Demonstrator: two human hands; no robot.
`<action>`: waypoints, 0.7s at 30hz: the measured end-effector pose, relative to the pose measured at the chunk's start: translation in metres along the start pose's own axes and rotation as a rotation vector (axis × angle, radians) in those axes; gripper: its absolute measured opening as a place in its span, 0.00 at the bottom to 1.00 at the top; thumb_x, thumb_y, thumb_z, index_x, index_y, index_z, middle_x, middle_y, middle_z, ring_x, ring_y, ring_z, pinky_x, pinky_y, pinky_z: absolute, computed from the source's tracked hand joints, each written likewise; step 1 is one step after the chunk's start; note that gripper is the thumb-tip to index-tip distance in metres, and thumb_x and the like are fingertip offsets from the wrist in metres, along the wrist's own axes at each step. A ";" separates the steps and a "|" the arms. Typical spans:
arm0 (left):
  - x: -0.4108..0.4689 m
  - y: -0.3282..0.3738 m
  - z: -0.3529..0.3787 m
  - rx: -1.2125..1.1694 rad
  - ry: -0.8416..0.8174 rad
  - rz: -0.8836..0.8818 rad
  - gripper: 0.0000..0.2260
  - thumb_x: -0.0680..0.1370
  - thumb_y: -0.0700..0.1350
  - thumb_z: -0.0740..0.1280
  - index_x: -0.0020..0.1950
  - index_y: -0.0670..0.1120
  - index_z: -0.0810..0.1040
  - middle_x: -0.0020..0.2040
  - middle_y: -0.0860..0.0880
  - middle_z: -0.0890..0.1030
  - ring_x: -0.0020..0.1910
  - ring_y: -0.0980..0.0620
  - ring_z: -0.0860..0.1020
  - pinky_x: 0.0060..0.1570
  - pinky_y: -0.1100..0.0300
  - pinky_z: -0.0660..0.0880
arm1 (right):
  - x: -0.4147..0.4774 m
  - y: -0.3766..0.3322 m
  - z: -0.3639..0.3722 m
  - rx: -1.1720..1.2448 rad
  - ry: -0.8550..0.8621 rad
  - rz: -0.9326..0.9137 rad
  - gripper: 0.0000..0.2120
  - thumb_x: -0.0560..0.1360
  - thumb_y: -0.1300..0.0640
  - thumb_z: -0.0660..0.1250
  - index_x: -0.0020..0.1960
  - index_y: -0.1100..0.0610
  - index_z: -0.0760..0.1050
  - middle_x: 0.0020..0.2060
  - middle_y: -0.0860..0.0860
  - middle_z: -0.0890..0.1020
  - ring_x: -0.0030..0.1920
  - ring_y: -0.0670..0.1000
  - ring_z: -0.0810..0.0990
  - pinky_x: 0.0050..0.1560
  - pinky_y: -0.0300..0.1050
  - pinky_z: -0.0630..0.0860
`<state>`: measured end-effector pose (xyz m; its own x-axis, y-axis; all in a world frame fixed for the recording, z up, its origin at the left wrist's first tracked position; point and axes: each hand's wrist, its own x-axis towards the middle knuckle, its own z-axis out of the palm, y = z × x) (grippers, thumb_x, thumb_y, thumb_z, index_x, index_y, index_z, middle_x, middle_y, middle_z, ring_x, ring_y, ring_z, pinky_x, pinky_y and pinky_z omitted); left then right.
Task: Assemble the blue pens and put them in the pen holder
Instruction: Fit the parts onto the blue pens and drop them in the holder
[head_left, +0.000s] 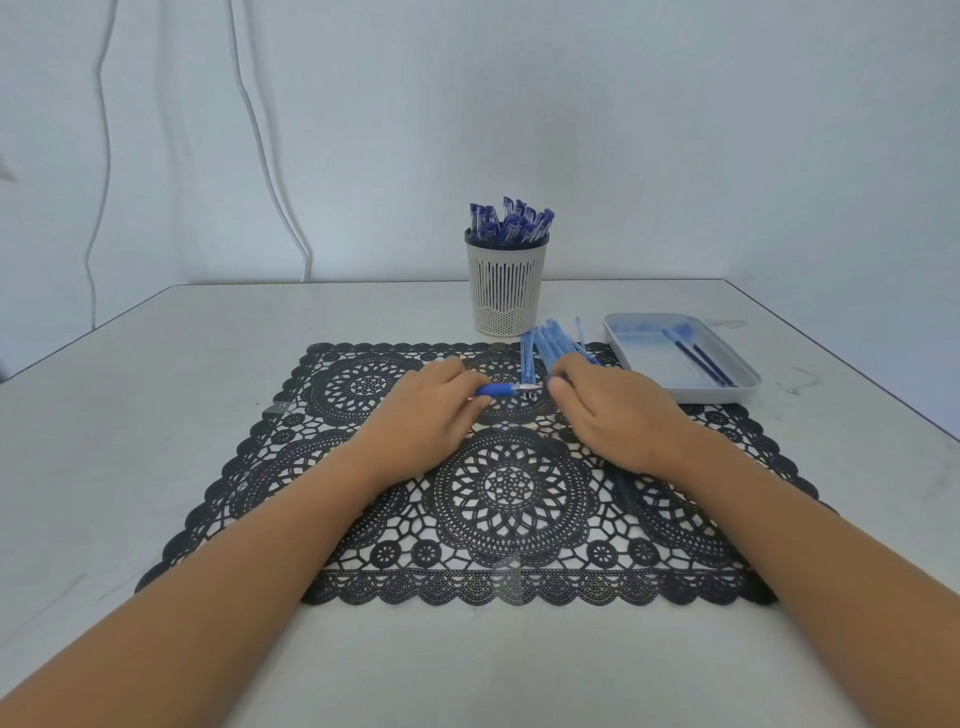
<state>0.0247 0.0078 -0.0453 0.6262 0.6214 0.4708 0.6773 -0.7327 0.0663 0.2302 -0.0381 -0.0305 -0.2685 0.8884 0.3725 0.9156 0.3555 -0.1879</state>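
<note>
While our left hand (426, 410) grips a blue pen (501, 391), our right hand (613, 415) curls by its tip, grasp unclear, pen holder (506, 291) behind.

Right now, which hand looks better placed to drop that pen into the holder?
Probably the left hand: it grips the blue pen. The right hand sits by its tip, and the pen holder stands just beyond.

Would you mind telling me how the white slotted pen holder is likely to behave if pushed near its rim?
The white slotted plastic pen holder is tall, narrows toward its base and carries many blue pens sticking out on top, so it would probably tip rather than slide. Pushed low, it likely slides on the smooth white table.
</note>
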 end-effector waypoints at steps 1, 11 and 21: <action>0.000 -0.001 0.000 -0.026 -0.002 -0.036 0.14 0.80 0.48 0.57 0.60 0.43 0.75 0.46 0.50 0.73 0.43 0.53 0.71 0.47 0.55 0.71 | 0.000 0.002 0.000 0.026 0.005 0.019 0.14 0.81 0.50 0.49 0.57 0.55 0.69 0.42 0.49 0.77 0.40 0.48 0.75 0.42 0.44 0.71; 0.000 -0.002 0.001 -0.055 0.013 -0.068 0.13 0.80 0.47 0.58 0.62 0.44 0.73 0.47 0.51 0.72 0.46 0.52 0.71 0.48 0.58 0.68 | -0.001 0.000 0.012 0.036 -0.041 -0.030 0.17 0.76 0.45 0.62 0.61 0.50 0.70 0.50 0.43 0.78 0.53 0.45 0.72 0.57 0.47 0.69; -0.001 0.007 -0.002 0.037 0.104 0.113 0.15 0.78 0.48 0.54 0.55 0.43 0.76 0.39 0.49 0.76 0.35 0.51 0.73 0.36 0.59 0.69 | 0.000 -0.014 0.003 0.438 0.042 0.174 0.17 0.78 0.44 0.54 0.41 0.52 0.74 0.34 0.49 0.79 0.33 0.44 0.74 0.36 0.36 0.68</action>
<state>0.0283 0.0013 -0.0435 0.6573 0.5022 0.5619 0.6195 -0.7846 -0.0234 0.2166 -0.0422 -0.0304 -0.1015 0.9365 0.3357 0.7308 0.2991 -0.6136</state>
